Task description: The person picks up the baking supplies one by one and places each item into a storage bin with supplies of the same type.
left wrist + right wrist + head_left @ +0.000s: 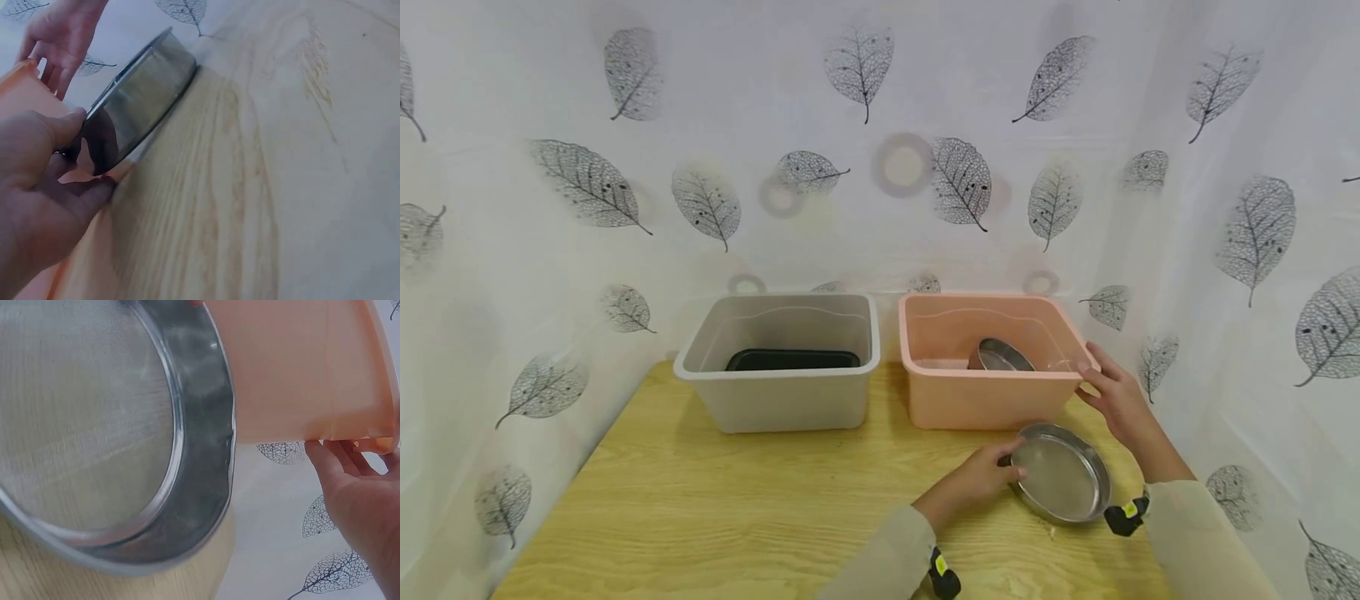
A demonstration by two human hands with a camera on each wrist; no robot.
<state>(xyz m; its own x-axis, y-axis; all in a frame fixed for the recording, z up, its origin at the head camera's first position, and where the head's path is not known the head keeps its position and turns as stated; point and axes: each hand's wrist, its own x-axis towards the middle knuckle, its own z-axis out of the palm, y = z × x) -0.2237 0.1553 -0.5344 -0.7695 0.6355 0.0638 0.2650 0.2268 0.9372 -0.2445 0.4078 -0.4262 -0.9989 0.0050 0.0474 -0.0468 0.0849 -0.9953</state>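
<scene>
A round metal sieve (1060, 475) with fine mesh is at the table's right side, in front of the pink bin (992, 402). My left hand (973, 482) pinches the left side of its rim, thumb above and fingers below in the left wrist view. Whether the sieve fully touches the table, I cannot tell. With my right hand (1122, 404) I grip the pink bin's right rim near its front corner; the fingers (340, 459) lie against the wall below the rim. Inside that bin a smaller round metal piece (1003, 355) leans tilted, its lower part hidden.
To the left of the pink bin stands a grey bin (786, 404), holding a dark, rounded-corner tray (793, 359) mostly hidden by the front wall. Both bins sit at the back of the wood-grain table (715, 508). A leaf-patterned curtain (820, 233) hangs close behind and at both sides.
</scene>
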